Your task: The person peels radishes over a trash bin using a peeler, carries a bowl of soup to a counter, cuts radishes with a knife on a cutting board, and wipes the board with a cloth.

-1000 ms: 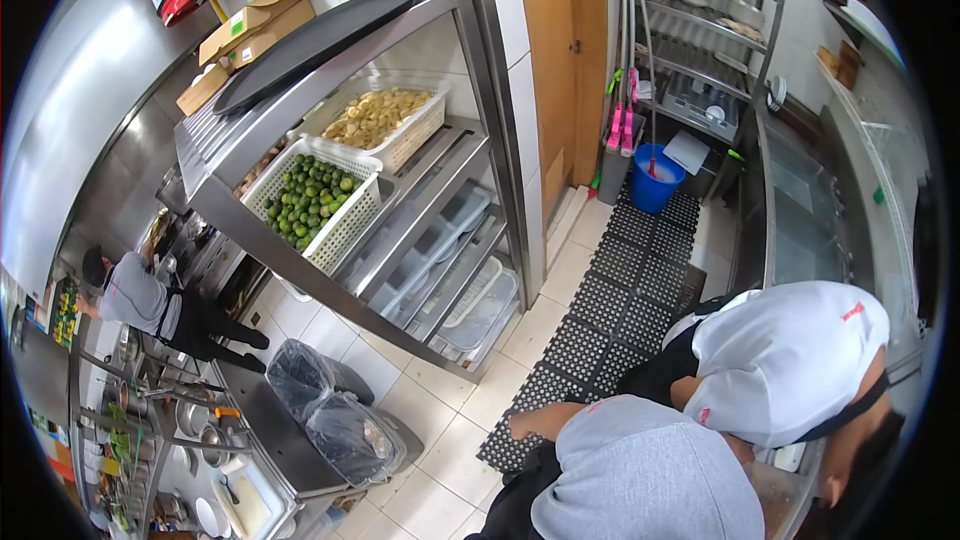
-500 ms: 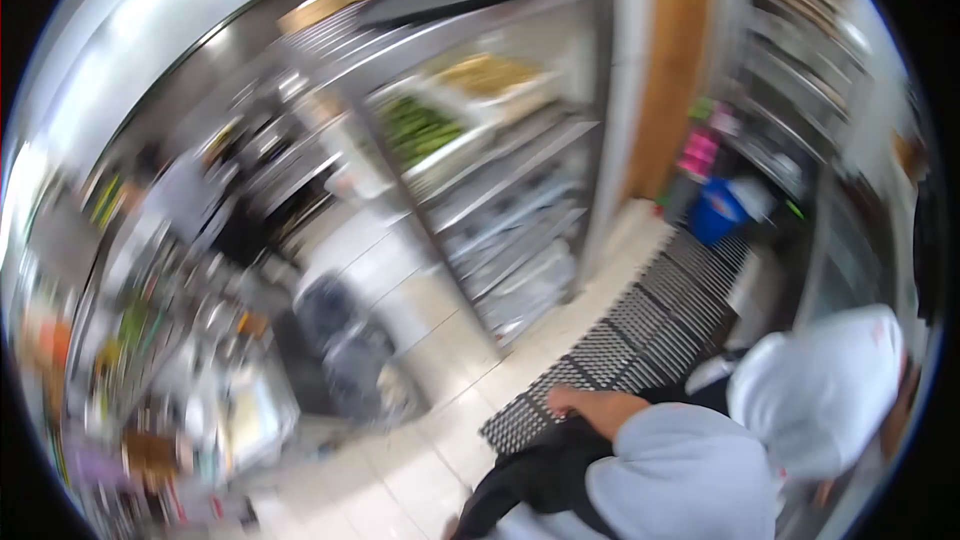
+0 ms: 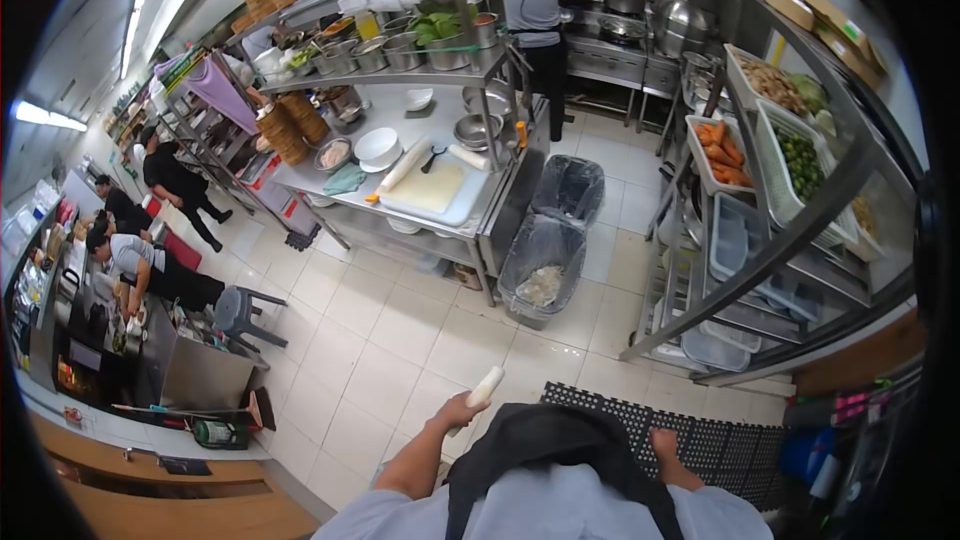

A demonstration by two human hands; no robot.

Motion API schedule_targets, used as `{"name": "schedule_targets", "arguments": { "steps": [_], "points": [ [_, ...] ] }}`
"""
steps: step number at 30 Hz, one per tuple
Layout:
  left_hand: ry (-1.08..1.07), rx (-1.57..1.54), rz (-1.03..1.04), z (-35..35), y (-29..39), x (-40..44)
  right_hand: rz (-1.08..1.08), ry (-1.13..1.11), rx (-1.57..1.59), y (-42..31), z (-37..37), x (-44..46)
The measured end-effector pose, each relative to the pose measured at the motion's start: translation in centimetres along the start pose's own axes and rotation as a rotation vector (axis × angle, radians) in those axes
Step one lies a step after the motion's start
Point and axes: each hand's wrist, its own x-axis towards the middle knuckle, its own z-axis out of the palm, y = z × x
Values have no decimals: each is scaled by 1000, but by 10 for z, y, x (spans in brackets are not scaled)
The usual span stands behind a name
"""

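My left hand [image 3: 461, 411] is closed around a long, pale white radish [image 3: 486, 386], whose upper end sticks out above the fingers over the tiled floor. Lower right of centre, my right hand [image 3: 664, 443] hangs above the black perforated mat [image 3: 628, 420] with its fingers curled and no object showing in it. Ahead, a steel worktable [image 3: 345, 202] carries a white cutting board [image 3: 430, 188], another white radish [image 3: 405, 166], a dark utensil [image 3: 433, 158] and white bowls [image 3: 379, 148].
Two lined bins [image 3: 545, 270] stand right of the worktable. A steel rack [image 3: 745, 285] at right holds carrots [image 3: 722, 154] and limes [image 3: 800, 168]. One person [image 3: 533, 0] stands at the stove; several others work at left, near a grey stool [image 3: 240, 312].
The view has swung round, bringing the worktable to the centre and the rack to the right. The white radish in my left hand has come into view. The co-worker in white is out of view.
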Motion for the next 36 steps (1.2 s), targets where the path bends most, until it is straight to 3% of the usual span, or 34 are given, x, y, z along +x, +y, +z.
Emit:
{"name": "schedule_targets", "arguments": {
  "steps": [1,3,6,9,10,13,15,17,18,19,20,21,24,25,29,31,34,36],
  "points": [
    [0,-6,-4,-9,-9,-1,-3,-5,-5,15,19,8],
    [74,-141,-50,-29,-20,-2,-236,-3,-91,-1,30,22],
    [158,-222,-34,-67,-29,10,610,-470,572,-80,7,43],
    [229,-259,-11,-117,-5,36,482,-592,599,-130,19,80],
    [295,-223,65,-137,6,48,449,-555,429,-166,9,91],
    [435,-152,194,-200,42,93,328,-589,584,-231,35,156],
    [506,-115,244,-237,59,128,248,-585,498,-277,69,213],
    [531,-122,267,-273,69,165,33,-489,470,-359,84,257],
    [528,-122,237,-287,70,182,-219,-405,386,-383,120,295],
    [531,-123,224,-301,80,186,-405,-301,430,-439,122,309],
    [455,-187,142,-316,97,182,-380,-339,372,-487,141,339],
    [379,-250,63,-330,107,184,-513,-371,518,-545,143,358],
    [451,-160,106,-355,87,212,-579,-414,566,-731,113,384],
    [447,-164,97,-366,86,214,-691,-334,512,-776,119,400],
    [436,-135,95,-418,99,215,-572,-270,441,-928,124,437],
    [422,-110,103,-444,99,233,-342,-188,168,-973,120,445],
    [378,-49,234,-474,87,264,-284,-129,-69,-996,137,462],
    [396,11,376,-489,77,282,-287,-147,-2,-992,159,474]
  ]
}}
